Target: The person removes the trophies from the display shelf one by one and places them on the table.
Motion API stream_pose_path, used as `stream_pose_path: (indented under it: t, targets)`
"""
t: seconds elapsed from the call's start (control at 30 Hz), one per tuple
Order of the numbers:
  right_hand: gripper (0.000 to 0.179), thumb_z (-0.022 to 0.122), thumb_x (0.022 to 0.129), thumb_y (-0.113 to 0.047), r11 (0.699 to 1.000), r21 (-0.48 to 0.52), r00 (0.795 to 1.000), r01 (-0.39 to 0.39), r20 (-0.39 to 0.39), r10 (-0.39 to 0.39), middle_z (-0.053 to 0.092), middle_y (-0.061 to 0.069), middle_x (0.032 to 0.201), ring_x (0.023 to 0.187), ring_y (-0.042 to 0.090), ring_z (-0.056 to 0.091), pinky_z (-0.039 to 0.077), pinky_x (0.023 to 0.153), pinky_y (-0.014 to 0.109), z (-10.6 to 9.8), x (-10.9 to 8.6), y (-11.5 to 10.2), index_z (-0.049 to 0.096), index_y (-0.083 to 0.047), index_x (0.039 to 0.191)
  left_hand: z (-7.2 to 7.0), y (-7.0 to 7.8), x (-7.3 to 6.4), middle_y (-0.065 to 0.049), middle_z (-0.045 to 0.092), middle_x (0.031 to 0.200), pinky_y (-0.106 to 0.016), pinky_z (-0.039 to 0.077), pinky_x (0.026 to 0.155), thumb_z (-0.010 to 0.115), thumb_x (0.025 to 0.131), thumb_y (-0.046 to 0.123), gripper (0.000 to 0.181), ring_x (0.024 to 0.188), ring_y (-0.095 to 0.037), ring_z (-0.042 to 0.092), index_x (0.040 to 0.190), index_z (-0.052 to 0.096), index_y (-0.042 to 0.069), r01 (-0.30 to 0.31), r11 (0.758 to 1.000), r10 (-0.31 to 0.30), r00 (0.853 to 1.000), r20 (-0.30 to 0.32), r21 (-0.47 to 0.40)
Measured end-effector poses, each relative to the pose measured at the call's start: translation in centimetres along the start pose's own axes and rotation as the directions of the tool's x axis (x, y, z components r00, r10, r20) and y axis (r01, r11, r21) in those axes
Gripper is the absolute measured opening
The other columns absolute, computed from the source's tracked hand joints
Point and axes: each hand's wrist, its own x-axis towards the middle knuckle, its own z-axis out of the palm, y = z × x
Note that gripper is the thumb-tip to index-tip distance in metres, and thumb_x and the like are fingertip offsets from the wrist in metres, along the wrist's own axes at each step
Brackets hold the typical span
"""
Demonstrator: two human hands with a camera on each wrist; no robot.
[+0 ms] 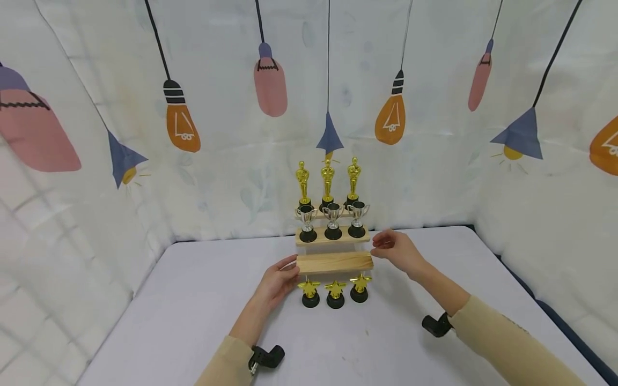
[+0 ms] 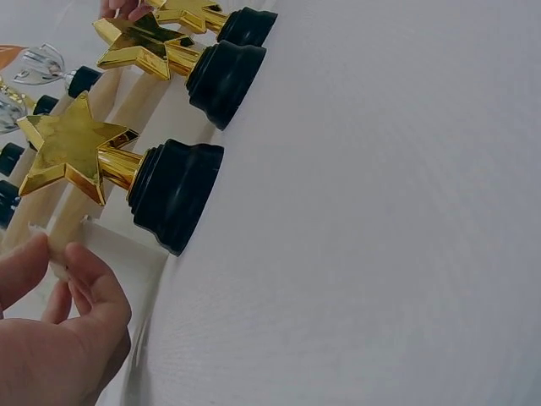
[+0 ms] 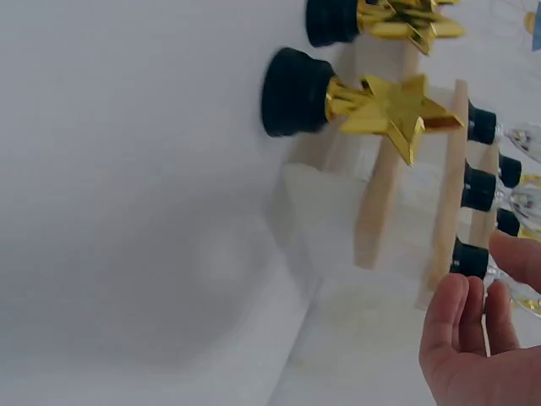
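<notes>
A tiered stand with light wooden shelf boards stands on the white table. My left hand (image 1: 276, 284) pinches the left end of the lowest shelf board (image 1: 335, 263) between thumb and fingers, as the left wrist view shows. Just off the right end of the stand is my right hand (image 1: 398, 253), its fingers loosely bent. In the right wrist view its fingertips come close to the end of the middle board (image 3: 450, 194) and overlap a cup's black base (image 3: 469, 258). Silver trophy cups (image 1: 333, 215) stand on the middle board (image 1: 311, 240).
Gold statuettes (image 1: 328, 181) occupy the top shelf. Gold star trophies (image 1: 335, 292) on black bases stand on the white table (image 1: 217, 305) before the stand. Behind rises a curtain (image 1: 232, 182) printed with lamps. Each wrist wears a small black camera (image 1: 268, 357).
</notes>
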Motion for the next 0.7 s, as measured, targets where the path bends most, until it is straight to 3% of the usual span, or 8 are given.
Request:
stream_pose_path:
  t: [0.2, 0.4, 0.7]
  targets:
    - [0.037, 0.073, 0.096, -0.01, 0.997, 0.064, 0.999, 0.033, -0.045, -0.03, 0.063, 0.022, 0.12, 0.109, 0.032, 0.061, 0.053, 0.095, 0.044, -0.4, 2.2, -1.0, 0.059, 0.006, 0.126, 0.0, 0.1, 0.0, -0.019, 0.058, 0.125, -0.027, 0.055, 0.081, 0.061, 0.099, -0.005, 0.05, 0.094, -0.018, 0.062, 0.147, 0.048, -0.006, 0.001, 1.0, -0.001, 1.0, 0.001, 0.008]
    - [0.042, 0.072, 0.096, -0.009, 0.992, 0.123, 0.998, 0.02, -0.058, -0.013, 0.061, 0.023, 0.126, 0.114, 0.035, 0.059, 0.048, 0.102, 0.05, -0.1, 4.0, -1.5, 0.057, 0.007, 0.131, 0.1, 0.1, -0.2, -0.019, 0.058, 0.125, -0.027, 0.055, 0.08, 0.06, 0.099, -0.007, 0.049, 0.094, -0.018, 0.062, 0.147, 0.048, -0.006, -0.007, 1.0, 0.007, 1.0, -0.002, -0.003]
    - [0.045, 0.072, 0.097, -0.011, 0.989, 0.146, 0.999, -0.007, -0.052, 0.014, 0.058, 0.024, 0.132, 0.121, 0.038, 0.056, 0.047, 0.103, 0.051, 0.5, 5.2, -1.9, 0.056, 0.007, 0.135, 0.1, 0.0, -0.2, -0.018, 0.057, 0.124, -0.026, 0.055, 0.08, 0.059, 0.1, -0.006, 0.051, 0.093, -0.017, 0.062, 0.149, 0.045, -0.007, -0.004, 1.0, 0.004, 1.0, 0.01, -0.008]
